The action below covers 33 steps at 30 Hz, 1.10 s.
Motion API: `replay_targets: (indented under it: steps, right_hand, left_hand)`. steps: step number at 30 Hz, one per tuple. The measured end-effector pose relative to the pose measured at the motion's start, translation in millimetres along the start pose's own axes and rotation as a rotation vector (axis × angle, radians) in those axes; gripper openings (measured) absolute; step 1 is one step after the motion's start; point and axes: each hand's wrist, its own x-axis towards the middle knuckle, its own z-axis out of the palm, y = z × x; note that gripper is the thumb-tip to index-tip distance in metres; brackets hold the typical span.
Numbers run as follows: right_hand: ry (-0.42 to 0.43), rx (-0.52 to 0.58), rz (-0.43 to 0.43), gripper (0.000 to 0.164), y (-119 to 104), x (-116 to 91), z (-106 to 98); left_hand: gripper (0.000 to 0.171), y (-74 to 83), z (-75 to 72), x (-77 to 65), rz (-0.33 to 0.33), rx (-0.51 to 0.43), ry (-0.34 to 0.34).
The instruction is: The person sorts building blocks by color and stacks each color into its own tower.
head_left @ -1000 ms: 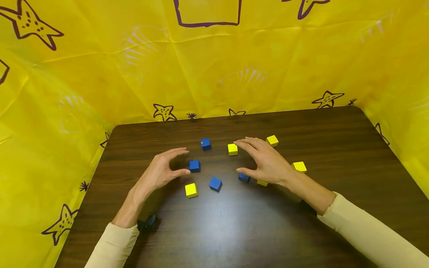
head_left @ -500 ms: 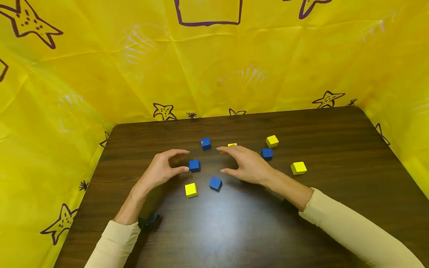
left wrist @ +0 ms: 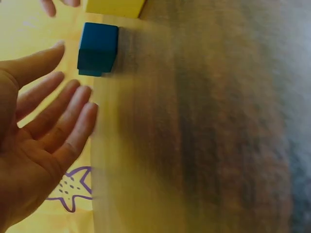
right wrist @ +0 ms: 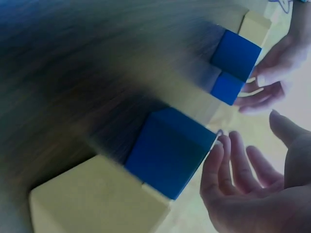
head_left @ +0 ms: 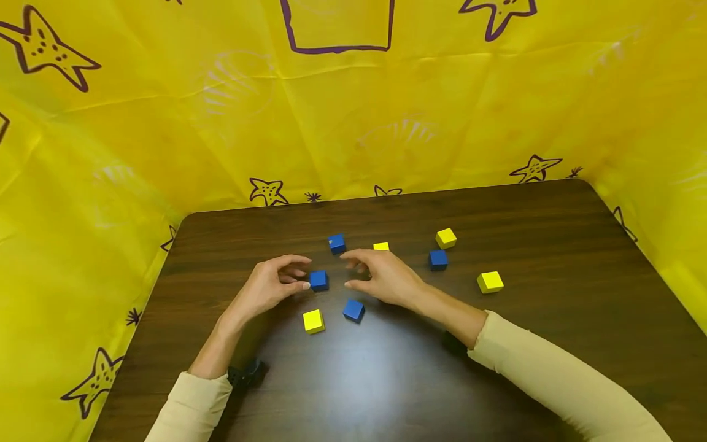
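One dark wood-grain surface. Left hand and right hand, both loosely curved with wide gaps, holding nothing. One blue cube, between them, just beside the left; probably light, stiff, sturdy, best pinched across opposite sides.

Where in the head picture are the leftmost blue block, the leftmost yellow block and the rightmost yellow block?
Leftmost blue block [head_left: 318, 279]: head view, on its top face.
Leftmost yellow block [head_left: 313, 320]: head view, on its top face.
Rightmost yellow block [head_left: 490, 281]: head view, on its top face.
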Motion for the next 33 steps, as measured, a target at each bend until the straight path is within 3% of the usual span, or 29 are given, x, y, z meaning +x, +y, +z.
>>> replay_targets:
  steps: [12, 21, 33]
  right_hand:
    - [-0.018, 0.099, 0.05, 0.043, -10, 23, 19]
    - [-0.008, 0.049, 0.114, 0.035, -12, 29, 36]
    - [0.013, 0.036, 0.117, 0.029, -12, 37, 44]
  left_hand:
    - [0.041, -2.8, 4.1, 2.7, -0.033, 0.002, -0.083]
    - [0.033, -1.4, 9.5, 4.7, -0.036, 0.007, -0.079]
    - [0.028, -3.0, 9.9, 4.9, -0.022, -0.014, -0.058]
